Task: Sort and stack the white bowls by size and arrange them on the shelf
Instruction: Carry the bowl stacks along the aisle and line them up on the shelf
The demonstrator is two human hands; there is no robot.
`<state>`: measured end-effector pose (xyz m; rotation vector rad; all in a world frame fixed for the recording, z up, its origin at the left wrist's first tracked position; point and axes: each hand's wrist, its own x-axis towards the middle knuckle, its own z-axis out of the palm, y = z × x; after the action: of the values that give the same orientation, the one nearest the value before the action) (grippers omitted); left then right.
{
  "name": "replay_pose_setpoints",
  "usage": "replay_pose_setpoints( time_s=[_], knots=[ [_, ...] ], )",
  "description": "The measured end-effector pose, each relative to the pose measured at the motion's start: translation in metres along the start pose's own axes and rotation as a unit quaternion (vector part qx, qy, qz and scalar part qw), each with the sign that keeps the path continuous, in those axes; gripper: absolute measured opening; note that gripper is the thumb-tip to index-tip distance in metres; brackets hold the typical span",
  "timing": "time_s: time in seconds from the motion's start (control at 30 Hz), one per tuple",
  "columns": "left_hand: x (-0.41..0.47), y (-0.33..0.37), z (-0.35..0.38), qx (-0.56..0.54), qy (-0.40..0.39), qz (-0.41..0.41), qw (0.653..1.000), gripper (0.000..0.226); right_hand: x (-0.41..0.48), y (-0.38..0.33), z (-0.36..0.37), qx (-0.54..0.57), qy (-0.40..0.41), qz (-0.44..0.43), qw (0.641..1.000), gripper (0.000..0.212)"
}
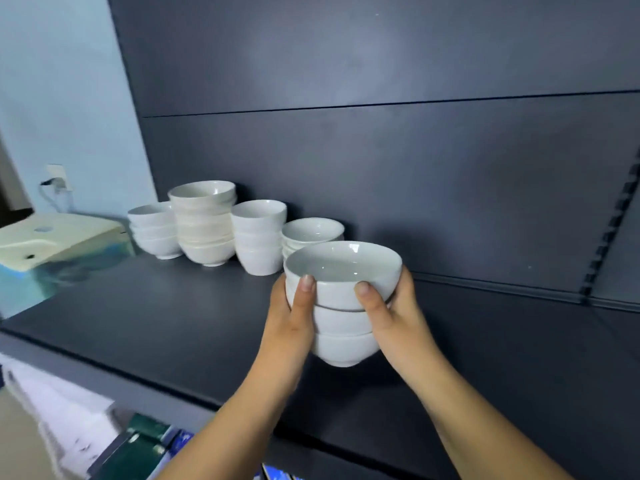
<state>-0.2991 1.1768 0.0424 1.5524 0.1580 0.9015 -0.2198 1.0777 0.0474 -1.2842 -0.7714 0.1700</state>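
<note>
Your left hand [289, 320] and right hand [396, 317] grip a stack of three white bowls [343, 320] from either side, thumbs pressed against the top bowl, over the dark shelf [156, 306]. Four other bowl stacks [204, 223] stand in a row behind, to the left.

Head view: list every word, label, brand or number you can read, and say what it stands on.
No text is readable anywhere.
The held stack of white bowls and the other stacks on the shelf: plain, unmarked.
Green and blue packages below the shelf: print too blurred to read.
Cream appliance at left: no legible label.
</note>
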Motion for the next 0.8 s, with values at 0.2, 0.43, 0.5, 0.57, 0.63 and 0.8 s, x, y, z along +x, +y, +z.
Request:
replay_pose_setpoints(
  time_s=[0.2, 0.43, 0.5, 0.57, 0.63, 0.8],
  knots=[
    [0.026, -0.031, -0.002, -0.012, -0.072, -0.031, 0.997, 0.093, 0.003, 0.017, -0.006, -0.04, 0.057, 0.004, 0.998, 0.066],
    [0.039, -0.048, -0.006, -0.02, -0.121, -0.017, 0.992, 0.102, 0.005, 0.029, -0.006, -0.087, 0.086, 0.013, 0.992, 0.069],
    [0.044, -0.051, -0.01, -0.008, -0.14, -0.003, 0.99, 0.106, 0.005, 0.031, -0.006, -0.103, 0.087, 0.008, 0.991, 0.071],
    [0.048, -0.055, -0.017, 0.022, -0.177, -0.001, 0.984, 0.113, 0.003, 0.03, -0.007, -0.122, 0.077, 0.007, 0.989, 0.073],
    [0.052, -0.053, -0.024, 0.046, -0.213, 0.003, 0.976, 0.116, 0.002, 0.028, -0.007, -0.14, 0.067, 0.01, 0.988, 0.074],
    [0.049, -0.054, -0.033, 0.062, -0.284, 0.014, 0.957, 0.114, 0.002, 0.019, -0.009, -0.187, 0.069, 0.015, 0.98, 0.077]
  ],
)
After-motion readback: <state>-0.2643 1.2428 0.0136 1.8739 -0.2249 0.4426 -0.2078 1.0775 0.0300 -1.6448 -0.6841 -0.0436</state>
